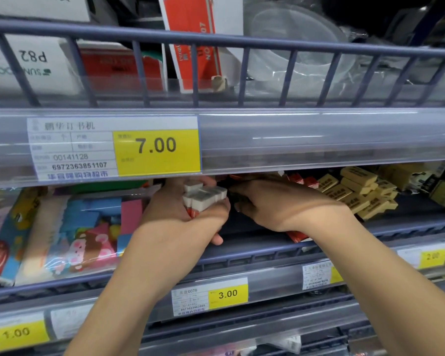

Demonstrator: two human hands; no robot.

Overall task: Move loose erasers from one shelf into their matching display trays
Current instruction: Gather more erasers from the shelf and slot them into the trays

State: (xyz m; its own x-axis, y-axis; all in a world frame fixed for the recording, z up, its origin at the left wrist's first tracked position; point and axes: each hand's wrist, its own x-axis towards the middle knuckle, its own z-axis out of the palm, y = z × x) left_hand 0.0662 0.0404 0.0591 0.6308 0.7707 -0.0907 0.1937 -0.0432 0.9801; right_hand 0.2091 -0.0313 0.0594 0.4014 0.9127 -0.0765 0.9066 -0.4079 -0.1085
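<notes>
Left hand: we see it cupped palm-up in the shelf mouth, its fingers curled around a stack of white erasers with red wrappers.
Right hand: palm down, reaching into the dark back of the same shelf; its fingertips are hidden, so we cannot tell whether they hold anything.
Red eraser: lies on the shelf just under our right wrist.
Yellow erasers: piled loosely to the right of the right hand.
Red erasers: a few behind the right hand, near the yellow pile.
Price tags: 7.00 tag above the hands, 3.00 tag below.
Colourful packs: left of the left hand.
</notes>
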